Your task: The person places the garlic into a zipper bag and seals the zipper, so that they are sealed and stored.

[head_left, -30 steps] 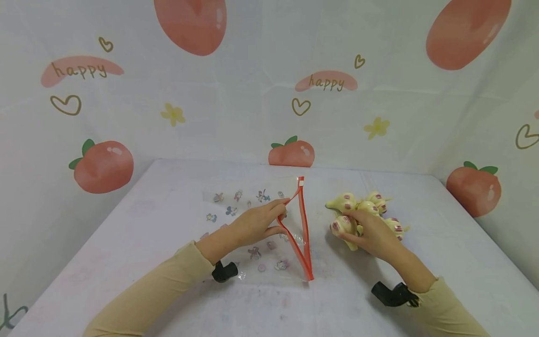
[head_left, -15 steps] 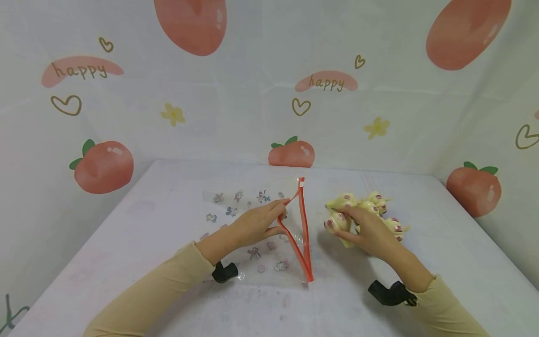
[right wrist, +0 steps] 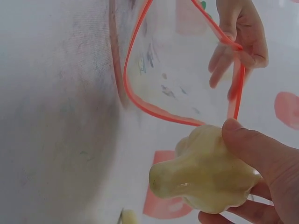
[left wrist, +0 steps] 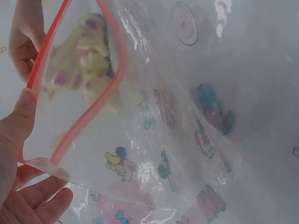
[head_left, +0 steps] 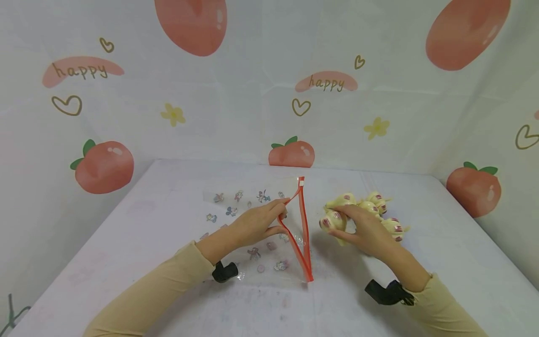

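Note:
My left hand (head_left: 263,222) pinches the red-edged mouth of a clear zip bag (head_left: 261,255) printed with small cartoon figures. The mouth gapes toward the right, its red rim (left wrist: 119,70) spread apart in the left wrist view. Between thumb and fingers, my right hand (head_left: 368,231) grips a garlic bulb (head_left: 334,221), cream with purple patches. In the right wrist view this garlic bulb (right wrist: 205,172) shows its stem pointing left, with the bag's rim (right wrist: 159,112) just beyond it. Several more garlic bulbs (head_left: 394,228) lie grouped behind and beside my right hand.
A white-covered table (head_left: 269,309) bears the bag on the left and the garlic on the right. Behind it hangs a white cloth (head_left: 236,93) printed with peaches, hearts and flowers. Black wrist cameras (head_left: 389,292) sit on both wrists.
My right hand has moved a little to the left with the garlic bulb, away from the pile and nearer the bag's mouth. The left hand and bag have stayed put.

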Motion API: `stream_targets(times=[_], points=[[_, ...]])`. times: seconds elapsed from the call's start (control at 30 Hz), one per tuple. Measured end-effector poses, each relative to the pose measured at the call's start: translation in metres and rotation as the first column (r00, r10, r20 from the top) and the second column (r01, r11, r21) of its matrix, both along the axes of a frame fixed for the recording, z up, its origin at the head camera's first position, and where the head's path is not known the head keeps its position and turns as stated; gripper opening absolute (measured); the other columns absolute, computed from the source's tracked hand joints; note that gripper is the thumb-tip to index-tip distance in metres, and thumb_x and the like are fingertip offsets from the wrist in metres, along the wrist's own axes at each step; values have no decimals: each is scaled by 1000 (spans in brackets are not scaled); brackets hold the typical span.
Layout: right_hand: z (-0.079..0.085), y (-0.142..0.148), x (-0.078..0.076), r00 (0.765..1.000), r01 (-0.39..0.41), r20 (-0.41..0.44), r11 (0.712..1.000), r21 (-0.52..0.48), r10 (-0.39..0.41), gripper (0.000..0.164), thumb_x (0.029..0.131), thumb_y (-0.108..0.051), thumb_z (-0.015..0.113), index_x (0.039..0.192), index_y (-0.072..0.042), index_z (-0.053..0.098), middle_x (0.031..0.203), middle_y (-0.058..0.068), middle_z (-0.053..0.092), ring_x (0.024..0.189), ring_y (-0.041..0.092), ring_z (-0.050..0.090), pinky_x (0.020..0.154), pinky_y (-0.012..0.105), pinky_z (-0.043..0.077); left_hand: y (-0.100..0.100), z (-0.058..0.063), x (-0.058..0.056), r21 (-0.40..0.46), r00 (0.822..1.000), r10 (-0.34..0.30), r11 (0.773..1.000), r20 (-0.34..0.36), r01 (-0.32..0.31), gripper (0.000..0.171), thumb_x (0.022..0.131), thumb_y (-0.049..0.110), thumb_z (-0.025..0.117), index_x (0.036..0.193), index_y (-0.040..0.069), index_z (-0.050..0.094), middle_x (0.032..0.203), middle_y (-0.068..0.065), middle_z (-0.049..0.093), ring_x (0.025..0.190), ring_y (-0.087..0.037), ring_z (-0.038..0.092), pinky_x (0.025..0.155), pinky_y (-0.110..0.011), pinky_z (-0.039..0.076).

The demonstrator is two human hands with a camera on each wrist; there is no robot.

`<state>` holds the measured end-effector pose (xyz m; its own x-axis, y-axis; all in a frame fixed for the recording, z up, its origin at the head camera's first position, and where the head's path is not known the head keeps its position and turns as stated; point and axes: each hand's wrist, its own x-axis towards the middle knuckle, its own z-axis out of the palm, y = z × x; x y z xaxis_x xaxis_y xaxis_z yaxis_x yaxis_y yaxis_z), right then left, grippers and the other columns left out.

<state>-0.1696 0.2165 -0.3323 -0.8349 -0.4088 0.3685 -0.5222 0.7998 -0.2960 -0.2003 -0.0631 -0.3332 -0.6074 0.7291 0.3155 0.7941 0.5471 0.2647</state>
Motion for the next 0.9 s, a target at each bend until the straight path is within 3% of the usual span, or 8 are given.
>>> stream_targets(times=[0.17,0.37,0.73,0.9], points=[[0,-3,0,1000,-28,13,999,-31,29,55,72,-22,80,118,0,60,97,4,65,83,13,53,77,39,50,0,-1,-1,3,1000,1,1000,-7,0,41,85,30,68,112,9,46,107,-4,59,70,-10,53,63,-15,44],[0,-7,1,999,-33,7,999,-24,33,55,72,-23,80,118,1,59,107,9,67,88,16,59,80,39,52,0,-1,-1,6,1000,-6,1000,-18,6,42,85,30,68,113,7,46,106,-5,59,72,-11,55,64,-17,46],[-2,-15,3,993,-87,-82,996,-14,85,49,71,-21,81,113,-1,62,98,5,65,86,15,59,78,37,51,0,-1,-1,15,1000,-10,1000,-12,10,44,84,30,68,114,6,45,104,-4,59,75,-14,57,65,-17,46],[-2,-19,3,992,-112,-67,993,-24,111,48,72,-20,80,113,-2,62,97,3,65,87,15,59,79,37,51,-1,-1,-1,15,1000,-6,1000,-5,6,51,84,30,68,121,5,42,102,-4,59,78,-16,59,67,-18,47]])
